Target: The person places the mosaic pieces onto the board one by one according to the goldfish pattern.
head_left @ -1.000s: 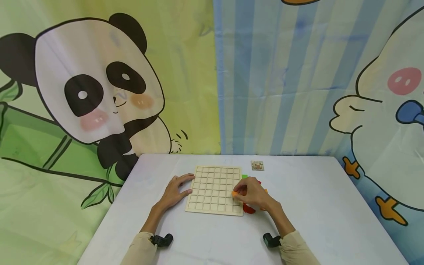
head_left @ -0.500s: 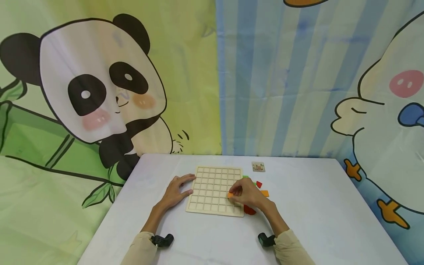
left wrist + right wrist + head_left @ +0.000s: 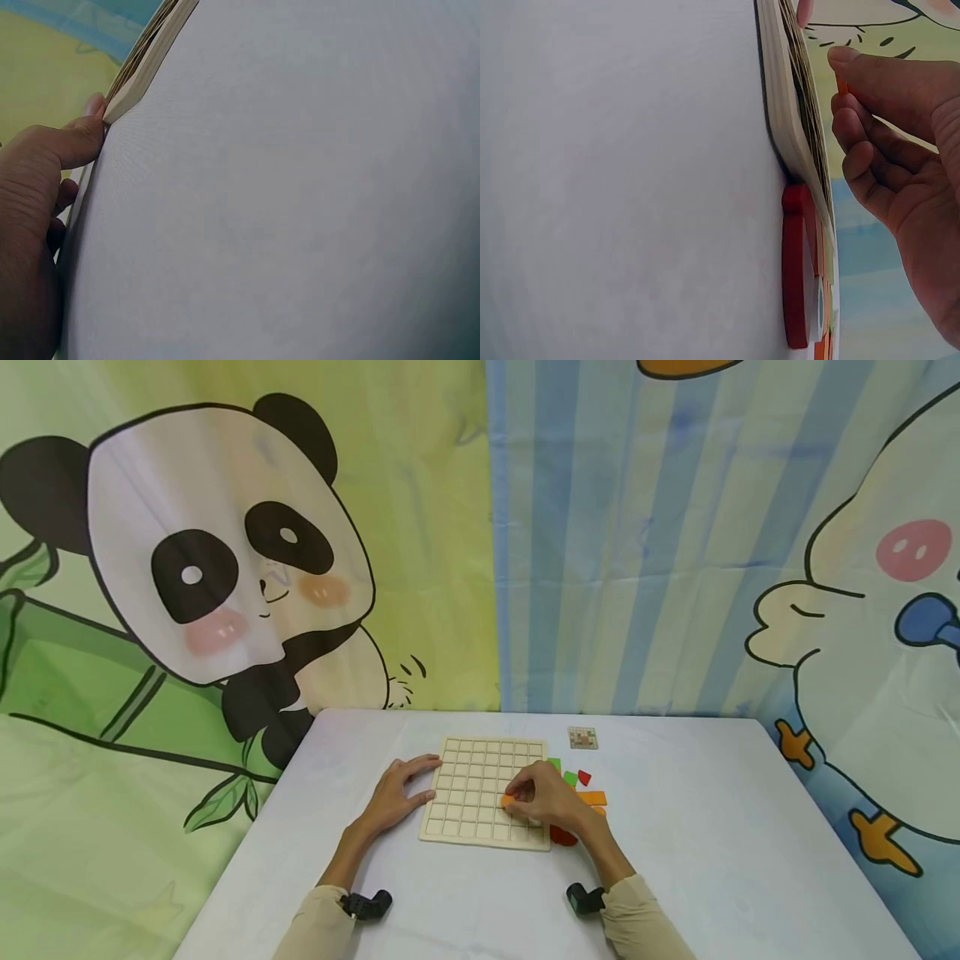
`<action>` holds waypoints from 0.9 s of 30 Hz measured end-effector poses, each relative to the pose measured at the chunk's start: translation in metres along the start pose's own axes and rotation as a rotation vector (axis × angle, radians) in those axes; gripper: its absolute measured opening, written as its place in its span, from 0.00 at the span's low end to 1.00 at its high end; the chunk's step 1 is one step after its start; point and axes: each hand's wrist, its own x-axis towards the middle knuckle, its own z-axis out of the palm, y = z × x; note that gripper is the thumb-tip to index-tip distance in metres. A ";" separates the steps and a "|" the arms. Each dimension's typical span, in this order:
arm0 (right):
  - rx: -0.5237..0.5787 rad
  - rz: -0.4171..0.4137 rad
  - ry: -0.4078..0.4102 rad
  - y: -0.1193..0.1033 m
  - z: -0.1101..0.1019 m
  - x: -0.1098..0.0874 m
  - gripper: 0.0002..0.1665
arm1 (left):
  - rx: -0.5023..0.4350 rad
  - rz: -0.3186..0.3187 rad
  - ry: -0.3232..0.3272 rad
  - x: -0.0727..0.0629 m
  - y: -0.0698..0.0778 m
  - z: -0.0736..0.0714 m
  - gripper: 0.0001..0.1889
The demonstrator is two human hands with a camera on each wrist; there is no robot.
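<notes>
Your spread left hand (image 3: 395, 792) is likely steadying the board's (image 3: 472, 793) left edge; your right hand (image 3: 549, 795) is pinching an orange piece (image 3: 506, 800).

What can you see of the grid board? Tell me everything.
The grid board is pale, wood-looking, with a plain rim and rows of small squares. It lies flat on the white table. The left hand touches its left edge; the right hand, pinching an orange piece, hides some squares, contact unclear. A red piece lies by its near right corner.
</notes>
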 end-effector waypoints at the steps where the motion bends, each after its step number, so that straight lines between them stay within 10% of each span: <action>1: 0.005 0.001 0.000 0.000 0.001 0.000 0.08 | 0.000 0.000 -0.001 0.000 0.000 0.000 0.30; 27: -0.012 -0.058 0.022 -0.009 0.013 0.022 0.08 | 0.029 -0.001 0.025 -0.001 -0.002 0.002 0.30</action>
